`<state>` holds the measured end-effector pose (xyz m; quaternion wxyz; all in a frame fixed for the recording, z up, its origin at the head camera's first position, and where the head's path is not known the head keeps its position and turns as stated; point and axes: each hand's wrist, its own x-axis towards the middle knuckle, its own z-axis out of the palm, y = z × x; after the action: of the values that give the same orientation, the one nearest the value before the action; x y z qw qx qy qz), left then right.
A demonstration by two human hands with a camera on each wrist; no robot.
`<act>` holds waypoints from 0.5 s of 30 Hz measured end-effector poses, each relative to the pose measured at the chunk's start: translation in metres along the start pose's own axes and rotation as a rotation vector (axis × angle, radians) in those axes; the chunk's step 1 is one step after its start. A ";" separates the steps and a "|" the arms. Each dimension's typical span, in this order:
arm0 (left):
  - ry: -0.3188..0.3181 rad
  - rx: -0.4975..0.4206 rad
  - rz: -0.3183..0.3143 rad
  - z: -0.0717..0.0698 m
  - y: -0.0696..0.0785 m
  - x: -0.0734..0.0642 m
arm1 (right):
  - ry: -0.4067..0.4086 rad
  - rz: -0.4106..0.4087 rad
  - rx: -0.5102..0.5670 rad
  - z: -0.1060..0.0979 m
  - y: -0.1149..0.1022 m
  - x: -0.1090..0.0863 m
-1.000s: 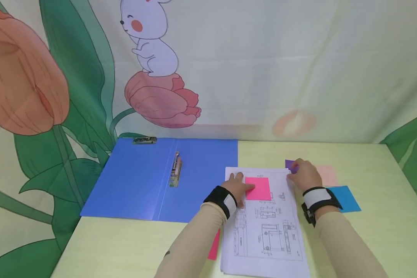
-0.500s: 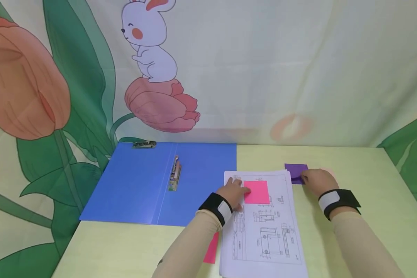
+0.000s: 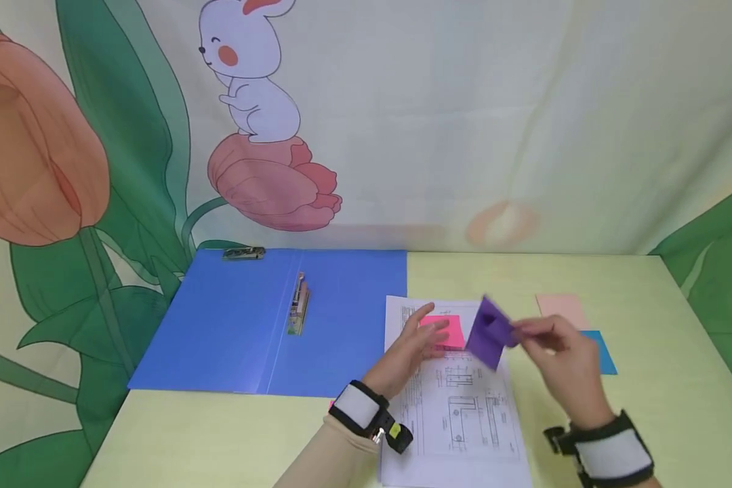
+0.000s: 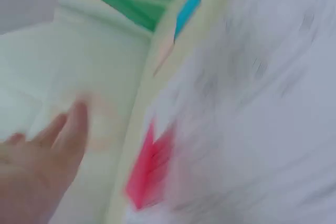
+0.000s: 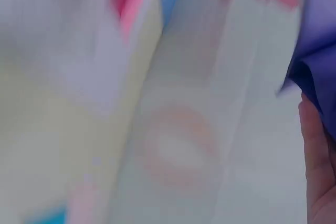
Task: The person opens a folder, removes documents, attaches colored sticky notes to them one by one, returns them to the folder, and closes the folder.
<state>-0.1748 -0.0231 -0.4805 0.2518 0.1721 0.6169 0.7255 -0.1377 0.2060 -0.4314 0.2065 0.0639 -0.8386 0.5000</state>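
Note:
Between the thumb and fingers of my right hand (image 3: 564, 366), a purple paper square (image 3: 489, 333) is pinched at its right corner. It tilts up above the printed drawing sheets (image 3: 472, 420), with a fold or flap standing out from its face. My left hand (image 3: 402, 356) is raised with its fingers spread and holds nothing. Behind those fingers a pink paper square (image 3: 453, 330) lies on the top sheet, partly hidden. In the left wrist view the pink square (image 4: 149, 171) looks blurred and creased. The purple paper (image 5: 317, 56) shows at the right edge of the right wrist view.
An open blue folder (image 3: 354, 325) with two metal clips lies left of the sheets. A pale pink square (image 3: 562, 312) and a blue square (image 3: 600, 352) rest on the table at the right. A printed curtain (image 3: 402, 122) hangs behind.
My right hand has lifted the purple square off the table and brought it left over the sheets. My left hand has come up off the sheets and turned.

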 end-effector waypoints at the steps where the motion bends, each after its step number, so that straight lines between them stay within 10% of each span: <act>1: -0.066 -0.148 -0.018 0.005 -0.002 -0.008 | -0.026 -0.014 0.046 0.007 -0.006 -0.017; 5: -0.246 -0.446 -0.108 0.023 -0.012 -0.041 | -0.157 0.188 0.293 0.032 -0.023 -0.071; 9: -0.195 -0.529 -0.042 0.036 -0.021 -0.068 | -0.175 0.489 0.502 0.042 -0.027 -0.095; 15: -0.126 -0.570 -0.004 0.043 -0.029 -0.087 | -0.196 0.627 0.576 0.048 -0.024 -0.102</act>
<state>-0.0751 -0.0353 -0.4958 0.3293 0.1380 0.3715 0.8570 -0.0516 0.1423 -0.4736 -0.0622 -0.0916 -0.6593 0.7437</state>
